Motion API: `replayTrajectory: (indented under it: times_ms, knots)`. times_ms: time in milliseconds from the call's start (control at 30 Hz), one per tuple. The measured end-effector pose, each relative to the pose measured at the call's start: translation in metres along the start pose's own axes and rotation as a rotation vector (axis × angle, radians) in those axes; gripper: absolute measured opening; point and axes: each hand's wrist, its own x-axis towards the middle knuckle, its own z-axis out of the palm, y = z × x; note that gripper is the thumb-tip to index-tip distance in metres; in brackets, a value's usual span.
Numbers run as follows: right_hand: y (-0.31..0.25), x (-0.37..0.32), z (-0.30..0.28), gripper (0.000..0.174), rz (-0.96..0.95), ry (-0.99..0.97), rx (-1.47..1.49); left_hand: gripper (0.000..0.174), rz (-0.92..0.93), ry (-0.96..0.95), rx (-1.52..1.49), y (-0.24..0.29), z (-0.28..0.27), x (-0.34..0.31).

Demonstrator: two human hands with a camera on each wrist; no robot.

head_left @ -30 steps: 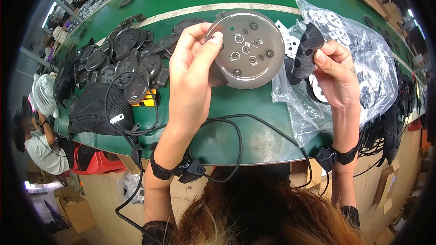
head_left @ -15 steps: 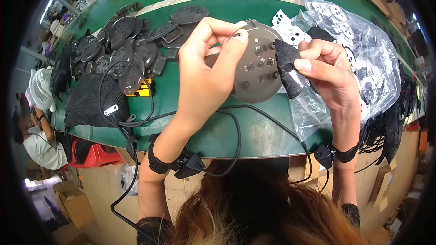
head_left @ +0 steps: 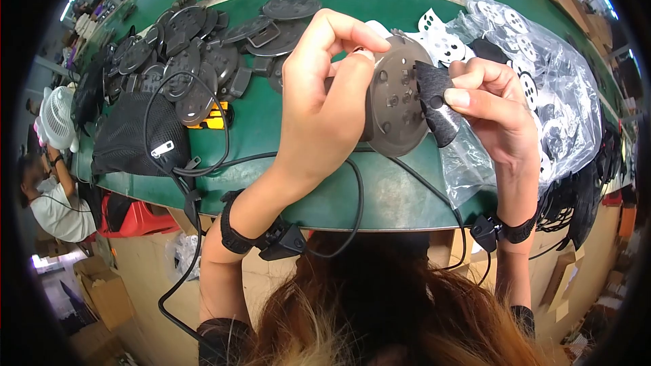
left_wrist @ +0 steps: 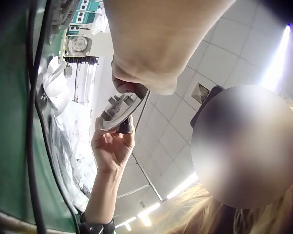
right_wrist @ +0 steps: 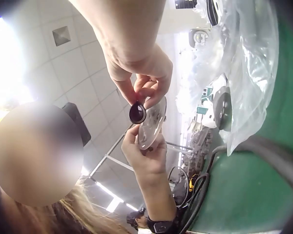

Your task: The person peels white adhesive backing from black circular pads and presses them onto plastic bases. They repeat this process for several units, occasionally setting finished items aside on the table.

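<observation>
In the head view a round, smoky translucent disc with small posts on its face is tilted above the table, gripped at its left edge by the left hand. The right hand pinches a dark, felt-like piece with holes, bent into a curve, at the disc's right edge. Whether the piece touches the disc I cannot tell. The right wrist view shows the piece as a dark loop under the right fingers, beside the disc. The left hand's fingertips are partly hidden behind the disc.
A heap of dark round parts lies at the left, behind a black mesh pouch. At the right is a clear plastic bag of white perforated pieces. Black cables cross the table's front.
The left hand and disc have moved right, and the disc has turned more edge-on. The right hand's dark piece has come from apart to right beside the disc's edge.
</observation>
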Motion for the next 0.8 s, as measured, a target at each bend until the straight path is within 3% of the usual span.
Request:
replayTrajectory:
  times_ms: [800]
  knots:
    - [-0.001,-0.001,0.009,0.007,0.003,0.093,-0.163,0.008,0.218,-0.089,0.081,-0.011,0.003,-0.002]
